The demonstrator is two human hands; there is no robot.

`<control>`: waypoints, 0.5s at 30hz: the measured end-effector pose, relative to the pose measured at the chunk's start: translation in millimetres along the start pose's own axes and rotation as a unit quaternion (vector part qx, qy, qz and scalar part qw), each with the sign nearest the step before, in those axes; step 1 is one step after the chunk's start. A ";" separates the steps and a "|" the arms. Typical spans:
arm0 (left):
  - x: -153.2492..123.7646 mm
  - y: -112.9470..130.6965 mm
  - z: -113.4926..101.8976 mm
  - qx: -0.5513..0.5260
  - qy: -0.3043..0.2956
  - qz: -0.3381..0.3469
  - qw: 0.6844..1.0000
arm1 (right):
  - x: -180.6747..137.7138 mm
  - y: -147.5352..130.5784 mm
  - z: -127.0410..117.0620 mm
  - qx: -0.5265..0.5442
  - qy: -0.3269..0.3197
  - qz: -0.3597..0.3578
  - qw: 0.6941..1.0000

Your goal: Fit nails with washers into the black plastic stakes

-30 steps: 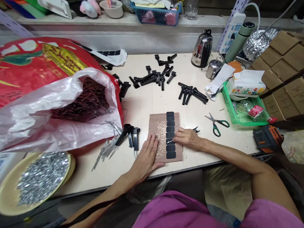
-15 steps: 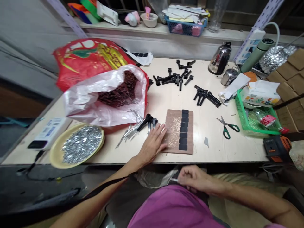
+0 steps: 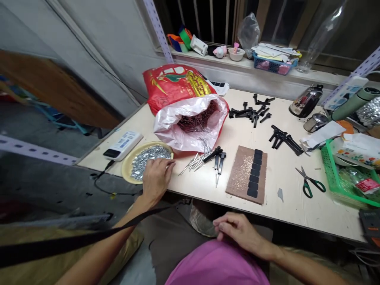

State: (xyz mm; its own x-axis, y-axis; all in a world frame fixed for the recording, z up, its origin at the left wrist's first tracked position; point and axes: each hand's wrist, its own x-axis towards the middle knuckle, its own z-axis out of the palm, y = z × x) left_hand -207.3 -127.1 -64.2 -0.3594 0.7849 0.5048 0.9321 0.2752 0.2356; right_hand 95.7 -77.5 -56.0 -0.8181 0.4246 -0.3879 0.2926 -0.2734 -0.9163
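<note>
My left hand [image 3: 156, 177] rests at the near edge of a yellow plate [image 3: 127, 174] heaped with small silver pieces [image 3: 147, 156]; its fingers curl toward the pile, and whether they hold any is hidden. My right hand [image 3: 237, 231] hovers below the table edge over my lap, fingers loosely bent and pressed together, nothing visible in them. On the table lies a brown board [image 3: 242, 174] carrying a column of black pads [image 3: 255, 174]. Left of the board lie loose metal pins and black clips [image 3: 208, 158].
A red bag with a white plastic liner [image 3: 190, 114] full of dark pins stands at the back left. Black plastic parts [image 3: 255, 113] lie scattered behind, with green-handled scissors [image 3: 310, 184], a green basket [image 3: 332, 178], a steel kettle [image 3: 305, 102] and a power strip [image 3: 121, 144].
My left hand left the brown board and moved left to the plate of silver pieces. My right hand stayed in my lap. The view swung left and upward.
</note>
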 end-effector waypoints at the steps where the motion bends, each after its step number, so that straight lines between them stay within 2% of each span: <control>1: 0.7 -10.0 -3.8 0.018 0.000 -0.015 1.000 | 11.7 -12.9 -5.0 -0.137 0.003 -0.105 0.985; 2: 1.7 -20.2 -6.4 0.035 -0.003 -0.030 0.999 | 28.7 -25.2 -11.8 -0.263 0.021 -0.210 0.942; 3: 3.1 -30.4 -8.1 0.049 -0.009 -0.045 0.998 | 50.0 -36.3 -19.4 -0.371 0.043 -0.291 0.881; 4: 4.9 -40.3 -8.9 0.059 -0.016 -0.058 0.996 | 74.2 -45.8 -27.0 -0.466 0.048 -0.337 0.817; 6: 9.2 -58.1 -8.9 0.066 -0.035 -0.078 0.994 | 124.0 -58.9 -38.7 -0.601 0.051 -0.385 0.699; 8: 13.2 -70.0 -8.5 0.054 -0.058 -0.081 0.994 | 165.2 -64.2 -45.0 -0.684 0.038 -0.400 0.610; 9: 14.4 -72.2 -8.5 0.041 -0.064 -0.073 0.994 | 180.2 -64.5 -46.6 -0.711 0.031 -0.400 0.578; 11: 13.7 -67.3 -9.0 0.003 -0.055 -0.041 0.998 | 198.6 -62.6 -48.5 -0.745 0.023 -0.393 0.539; 13: 9.0 -50.4 -8.9 -0.046 -0.028 0.009 0.999 | 205.3 -60.2 -50.3 -0.760 0.022 -0.386 0.523; 15: 2.0 -26.8 -6.2 -0.099 -0.020 0.065 0.993 | 206.0 -59.5 -52.8 -0.761 0.021 -0.386 0.521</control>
State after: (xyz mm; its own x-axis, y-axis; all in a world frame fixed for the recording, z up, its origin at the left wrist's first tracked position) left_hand -233.3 -136.4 -64.3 -0.2309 0.8289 0.5095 0.9418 0.0590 0.3309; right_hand -64.1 71.8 -86.6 -0.9809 -0.0716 0.1809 -0.0356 0.9802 0.1949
